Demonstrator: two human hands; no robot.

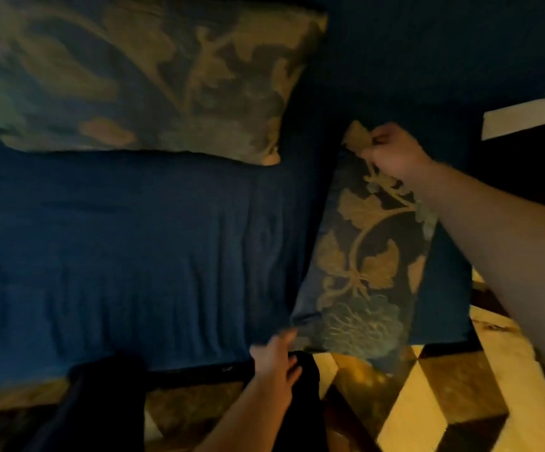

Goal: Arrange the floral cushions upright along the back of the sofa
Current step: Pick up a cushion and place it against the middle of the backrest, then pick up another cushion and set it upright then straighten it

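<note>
A floral cushion (362,256), dark blue with gold leaves, is held over the right end of the blue sofa seat (117,256). My right hand (391,151) grips its far top corner. My left hand (276,357) touches its near bottom corner at the seat's front edge, fingers partly spread. A second, larger floral cushion (140,76) leans against the sofa back (427,44) at the upper left.
A tiled floor (427,402) with dark and pale diamond shapes lies in front of the sofa. My dark-clothed legs (108,402) stand against the seat's front edge. A wooden piece with a white strip (519,122) stands at the far right.
</note>
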